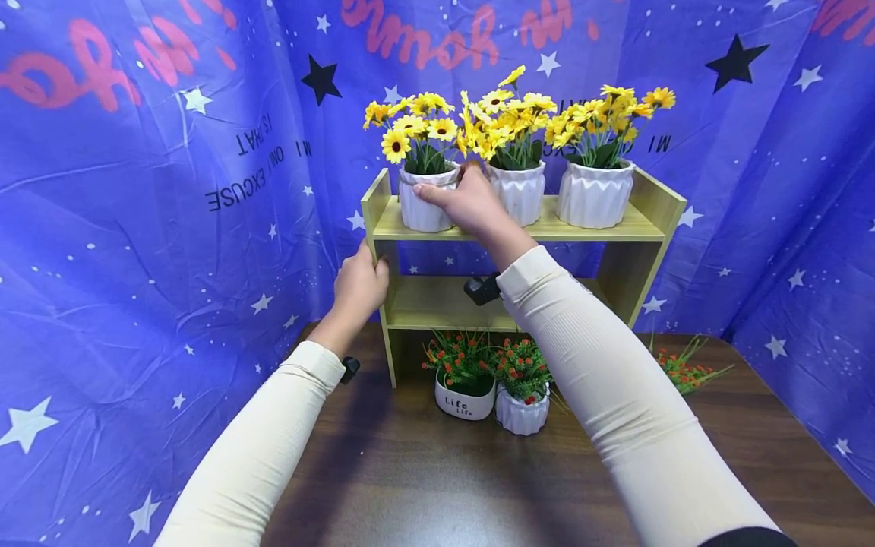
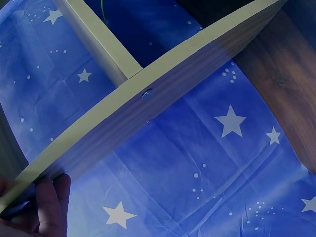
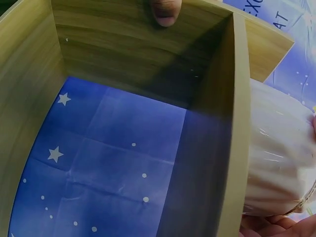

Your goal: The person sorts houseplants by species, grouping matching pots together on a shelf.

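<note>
My right hand (image 1: 472, 199) grips a white fluted flowerpot (image 1: 418, 207) of yellow daisy-like flowers (image 1: 413, 125) at the left end of the shelf's top board. Thumb on the front, the other fingers go round its right side, partly hidden. In the right wrist view the pot (image 3: 279, 148) stands against the board, fingers (image 3: 281, 228) at its side. My left hand (image 1: 361, 282) holds the left side panel of the wooden shelf (image 1: 377, 199) just below the top board. In the left wrist view its fingers (image 2: 52, 202) press the panel's outer face (image 2: 143, 101).
Two similar flowerpots (image 1: 521, 194) stand farther right on the top board. Below, a white oval planter (image 1: 465, 403) and a small fluted pot (image 1: 522, 414) with red-flowered plants sit on the dark wooden table (image 1: 410, 471). Another red-flowered plant (image 1: 687, 371) shows beyond my right sleeve. Blue star-patterned cloth (image 1: 225, 251) hangs around.
</note>
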`<control>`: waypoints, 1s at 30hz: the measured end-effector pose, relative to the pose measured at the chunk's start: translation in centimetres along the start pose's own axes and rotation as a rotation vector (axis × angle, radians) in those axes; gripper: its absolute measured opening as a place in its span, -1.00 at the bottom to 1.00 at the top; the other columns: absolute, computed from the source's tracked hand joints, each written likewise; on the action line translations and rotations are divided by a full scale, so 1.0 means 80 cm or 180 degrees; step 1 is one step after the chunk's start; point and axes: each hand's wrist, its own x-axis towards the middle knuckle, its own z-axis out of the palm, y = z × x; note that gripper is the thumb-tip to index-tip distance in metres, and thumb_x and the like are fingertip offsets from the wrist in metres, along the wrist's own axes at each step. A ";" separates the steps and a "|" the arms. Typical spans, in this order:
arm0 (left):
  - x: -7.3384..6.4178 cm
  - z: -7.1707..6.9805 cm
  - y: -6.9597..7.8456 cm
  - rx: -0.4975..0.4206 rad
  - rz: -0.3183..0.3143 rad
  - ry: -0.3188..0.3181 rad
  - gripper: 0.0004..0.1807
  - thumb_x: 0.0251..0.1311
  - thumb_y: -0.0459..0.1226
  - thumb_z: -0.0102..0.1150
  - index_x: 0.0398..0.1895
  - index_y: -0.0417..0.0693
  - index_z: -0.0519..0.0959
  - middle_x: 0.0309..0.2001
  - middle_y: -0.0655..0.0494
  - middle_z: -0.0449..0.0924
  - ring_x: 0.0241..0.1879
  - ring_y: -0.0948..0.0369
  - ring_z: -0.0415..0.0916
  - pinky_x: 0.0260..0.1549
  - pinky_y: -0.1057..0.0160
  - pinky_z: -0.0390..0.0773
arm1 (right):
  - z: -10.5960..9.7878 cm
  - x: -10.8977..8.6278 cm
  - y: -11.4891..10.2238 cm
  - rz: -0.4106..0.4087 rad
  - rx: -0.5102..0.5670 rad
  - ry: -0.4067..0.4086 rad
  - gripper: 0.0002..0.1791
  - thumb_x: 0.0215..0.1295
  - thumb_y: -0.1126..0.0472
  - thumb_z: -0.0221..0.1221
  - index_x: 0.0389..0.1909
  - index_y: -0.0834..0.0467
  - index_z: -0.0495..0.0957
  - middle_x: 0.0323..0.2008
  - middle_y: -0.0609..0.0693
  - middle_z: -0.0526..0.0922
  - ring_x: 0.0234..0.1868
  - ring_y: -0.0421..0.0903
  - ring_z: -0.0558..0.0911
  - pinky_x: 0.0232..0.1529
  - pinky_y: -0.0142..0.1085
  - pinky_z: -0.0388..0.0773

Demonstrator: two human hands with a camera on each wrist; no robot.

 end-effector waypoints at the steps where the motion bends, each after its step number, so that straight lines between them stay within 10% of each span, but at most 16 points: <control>1: 0.000 -0.001 0.000 0.0000 -0.0005 0.0010 -0.72 0.40 -0.20 -0.01 0.03 -0.18 0.45 -0.21 -0.34 0.64 -0.15 -0.31 0.61 -0.27 -0.27 0.47 | 0.001 0.001 -0.001 0.0005 0.0017 0.0001 0.12 0.18 -0.19 0.35 0.52 0.28 -0.05 0.48 0.18 0.14 0.42 0.00 0.24 0.34 -0.24 0.24; 16: 0.000 0.001 0.000 -0.0002 -0.0025 -0.0011 -0.69 0.40 -0.20 0.00 0.09 -0.18 0.46 -0.22 -0.31 0.65 -0.16 -0.28 0.62 -0.29 -0.26 0.48 | 0.009 0.001 0.008 -0.0142 0.0085 0.0150 0.03 0.24 -0.20 0.29 0.51 0.23 0.01 0.45 0.16 0.22 0.42 -0.01 0.27 0.33 -0.23 0.26; 30: 0.000 0.004 0.001 -0.0003 -0.0074 0.0035 -0.68 0.35 -0.20 0.00 0.08 -0.15 0.47 -0.14 -0.35 0.65 -0.11 -0.31 0.60 -0.24 -0.27 0.46 | -0.017 -0.079 0.048 -0.0685 0.0677 0.0122 -0.11 0.25 -0.07 0.33 0.46 0.16 0.13 0.40 0.13 0.29 0.37 0.10 0.34 0.26 -0.06 0.37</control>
